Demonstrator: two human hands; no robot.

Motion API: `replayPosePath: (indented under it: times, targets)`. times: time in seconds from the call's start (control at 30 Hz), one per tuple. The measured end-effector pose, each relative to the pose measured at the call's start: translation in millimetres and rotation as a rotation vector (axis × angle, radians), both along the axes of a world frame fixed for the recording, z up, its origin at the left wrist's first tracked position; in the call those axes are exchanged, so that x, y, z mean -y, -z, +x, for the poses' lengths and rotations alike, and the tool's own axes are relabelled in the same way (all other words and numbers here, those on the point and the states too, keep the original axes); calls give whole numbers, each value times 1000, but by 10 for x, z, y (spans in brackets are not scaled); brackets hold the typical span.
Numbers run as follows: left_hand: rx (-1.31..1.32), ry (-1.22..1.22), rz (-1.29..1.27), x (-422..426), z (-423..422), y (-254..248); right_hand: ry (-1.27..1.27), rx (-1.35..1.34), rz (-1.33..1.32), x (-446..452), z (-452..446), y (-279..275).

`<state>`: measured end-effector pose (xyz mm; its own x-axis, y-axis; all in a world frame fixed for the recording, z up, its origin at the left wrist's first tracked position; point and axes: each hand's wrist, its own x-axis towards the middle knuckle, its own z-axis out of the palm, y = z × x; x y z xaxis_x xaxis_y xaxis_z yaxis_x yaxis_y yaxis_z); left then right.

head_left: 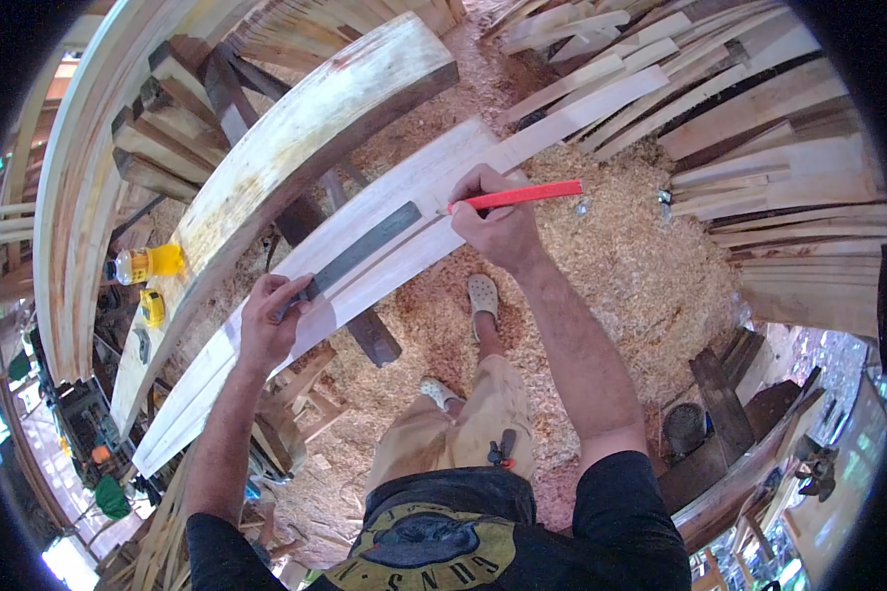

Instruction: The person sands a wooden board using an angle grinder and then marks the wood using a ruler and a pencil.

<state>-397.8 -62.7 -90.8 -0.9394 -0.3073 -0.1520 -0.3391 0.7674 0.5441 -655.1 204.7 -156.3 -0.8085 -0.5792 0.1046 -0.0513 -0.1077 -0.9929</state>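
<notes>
A long pale board [217,364] runs diagonally in front of me, from lower left to upper right. On it lies a flat grey metal straightedge [365,246], lengthwise along the wood. My left hand [271,320] grips its near-left end; the fingers partly hide that end, where a bluish edge shows. Between the fingers of my right hand [498,222] is a long red carpenter's pencil [537,194]. Its tip points left, close to the straightedge's far end, though I cannot tell whether it touches the wood.
Beyond the board rests a thick curved timber [315,118]. A bottle of yellow liquid [153,263] and a yellow tape measure [152,307] sit at its left. Stacked planks [788,177] line the right side. Wood shavings [650,286] cover the floor around my feet.
</notes>
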Motion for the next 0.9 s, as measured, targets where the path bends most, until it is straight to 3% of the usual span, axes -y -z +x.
replayPosePath:
  times: [0.9]
  targets:
    - [-18,37,-48,-4,18,45,6,-3,-8,34,17,27]
